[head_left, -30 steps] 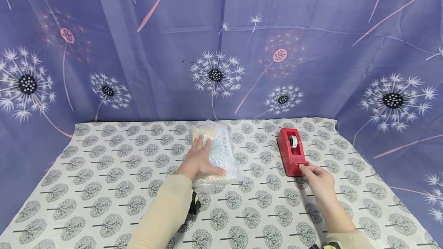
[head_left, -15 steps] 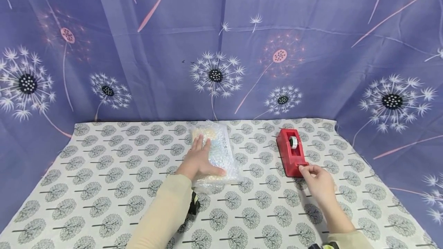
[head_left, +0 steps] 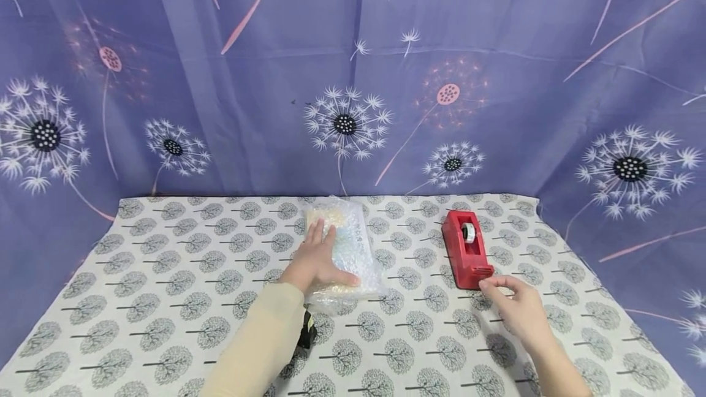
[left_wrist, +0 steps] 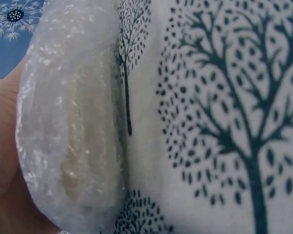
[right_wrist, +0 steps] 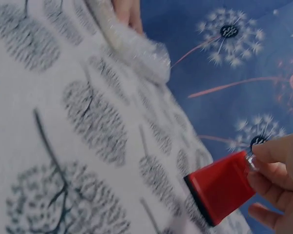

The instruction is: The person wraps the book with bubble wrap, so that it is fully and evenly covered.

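A flat bundle in bubble wrap (head_left: 355,249) lies at the middle of the table, with something yellowish and a printed face showing through. My left hand (head_left: 318,260) rests on its left part, fingers and thumb spread. In the left wrist view the clear wrap (left_wrist: 44,146) bulges at the near end. To the right stands a red tape dispenser (head_left: 456,250) holding a small roll of tape (head_left: 468,233). Just off its front end, my right hand (head_left: 521,311) pinches a shiny bit of clear tape (right_wrist: 252,163) between thumb and forefinger. The tape's length is hard to see.
A white tablecloth (head_left: 165,299) with a grey tree print covers the table. Behind and at both sides hangs a purple curtain (head_left: 248,109) with dandelions. Between the bundle and the dispenser there is a stretch of tablecloth.
My right hand has drawn slightly toward me, away from the dispenser's front end, still pinching. The left hand stays on the bundle. The head view has tilted up a little.
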Demonstrator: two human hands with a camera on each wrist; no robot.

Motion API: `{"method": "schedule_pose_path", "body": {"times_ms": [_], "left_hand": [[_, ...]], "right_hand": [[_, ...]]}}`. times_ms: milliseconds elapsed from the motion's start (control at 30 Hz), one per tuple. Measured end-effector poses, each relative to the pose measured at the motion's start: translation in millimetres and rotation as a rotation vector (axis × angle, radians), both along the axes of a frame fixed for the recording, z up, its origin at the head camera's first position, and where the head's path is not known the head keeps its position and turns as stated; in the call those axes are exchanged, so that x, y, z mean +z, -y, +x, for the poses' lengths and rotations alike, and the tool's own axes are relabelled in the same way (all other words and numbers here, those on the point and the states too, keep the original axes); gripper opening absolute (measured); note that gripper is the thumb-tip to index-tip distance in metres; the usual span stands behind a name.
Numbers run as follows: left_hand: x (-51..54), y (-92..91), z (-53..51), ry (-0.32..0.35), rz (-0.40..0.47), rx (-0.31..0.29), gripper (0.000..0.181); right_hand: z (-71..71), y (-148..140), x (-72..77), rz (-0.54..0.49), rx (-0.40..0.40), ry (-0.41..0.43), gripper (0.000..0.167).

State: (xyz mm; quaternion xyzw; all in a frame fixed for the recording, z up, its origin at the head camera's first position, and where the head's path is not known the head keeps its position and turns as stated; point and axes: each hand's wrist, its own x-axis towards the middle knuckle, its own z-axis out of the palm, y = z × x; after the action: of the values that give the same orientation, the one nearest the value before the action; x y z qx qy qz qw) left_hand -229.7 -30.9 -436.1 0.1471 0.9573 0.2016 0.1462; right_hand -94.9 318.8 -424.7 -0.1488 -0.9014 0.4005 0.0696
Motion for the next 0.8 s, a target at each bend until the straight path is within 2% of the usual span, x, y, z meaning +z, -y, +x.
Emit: {"method": "schedule_pose_path", "body": {"times_ms": [333,467,567,633,700,800], "left_hand": [[0.8,1.3,-0.7,-0.004,-0.015,-0.006,0.133],[-0.7,1.7,-2.4,-0.009,-0.027,-0.011,0.134],[-2.3,1.5,-3.6,-0.003,-0.027,-0.010,0.134],[-3.1,1.0,-3.9,0.001,-0.028,-0.009,0.134],[-3.4,0.7,-3.8,0.004,-0.027,-0.008,0.133],[-2.0,0.5,-2.7,0.016,-0.014,-0.003,0.132]], "right_hand": [[2.7,7.4,16.9,-0.184,0.006,-0.238,0.025],[1.5,8.9,21.0,-0.354,0.024,-0.296,0.016],[-0.3,11.0,22.3,-0.524,0.056,-0.341,0.007],[-1.3,12.3,22.2,-0.598,0.082,-0.368,0.008],[-1.8,13.5,22.3,-0.641,0.106,-0.396,0.014],[-1.7,14.6,22.7,-0.629,0.126,-0.427,0.017]]}}
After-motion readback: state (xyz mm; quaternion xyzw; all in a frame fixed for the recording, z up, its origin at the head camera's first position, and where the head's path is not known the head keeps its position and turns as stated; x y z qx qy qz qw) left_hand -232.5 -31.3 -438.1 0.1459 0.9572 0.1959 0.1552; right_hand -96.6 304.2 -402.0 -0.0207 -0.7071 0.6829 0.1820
